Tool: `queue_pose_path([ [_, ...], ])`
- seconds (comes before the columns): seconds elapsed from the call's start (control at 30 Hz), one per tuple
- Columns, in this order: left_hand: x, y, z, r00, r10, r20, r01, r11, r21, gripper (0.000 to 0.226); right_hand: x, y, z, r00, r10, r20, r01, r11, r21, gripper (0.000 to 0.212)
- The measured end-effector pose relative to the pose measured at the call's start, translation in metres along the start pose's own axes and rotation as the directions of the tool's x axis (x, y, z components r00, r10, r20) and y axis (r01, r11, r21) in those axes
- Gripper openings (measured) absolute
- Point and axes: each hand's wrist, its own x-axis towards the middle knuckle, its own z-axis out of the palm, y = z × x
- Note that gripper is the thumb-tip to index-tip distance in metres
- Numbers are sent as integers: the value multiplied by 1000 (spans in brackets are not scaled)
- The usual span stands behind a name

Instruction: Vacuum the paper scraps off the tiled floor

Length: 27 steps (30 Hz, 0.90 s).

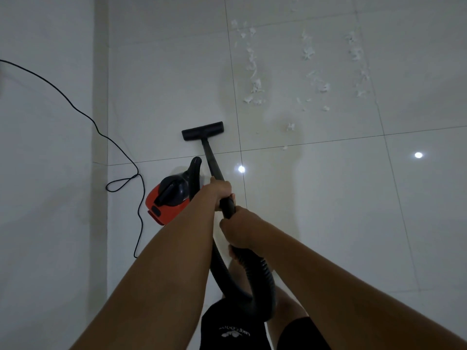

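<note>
From the left grip [222, 192] the black wand [211, 157] slants ahead to its floor head [203, 130] on the glossy tiled floor [328, 198]. The right grip [237, 228] holds the ribbed hose [262, 281], and the red canister [168, 200] sits just left. White paper scraps [255, 84] lie in three ragged lines farther ahead and right.

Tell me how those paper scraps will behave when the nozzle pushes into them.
The paper scraps look small, torn and crumpled, so probably very light and floppy. On the glossy tiled floor they will likely slide or scatter ahead of the nozzle rather than resist.
</note>
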Motion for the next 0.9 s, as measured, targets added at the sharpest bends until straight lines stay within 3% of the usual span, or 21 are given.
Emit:
queue_pose_path([
  [0.17,2,30,-4,1000,-13,-9,13,998,-55,68,18,-18,-11,995,-89,-32,86,992,-88,44],
  [0.4,-2,62,-3,999,-12,-38,10,999,-35,68,23,-38,-31,998,-40,-51,42,999,29,36],
  [0.9,-43,62,80,1000,-25,4,26,999,-34,68,-19,6,-91,997,-24,-70,20,999,-49,37],
])
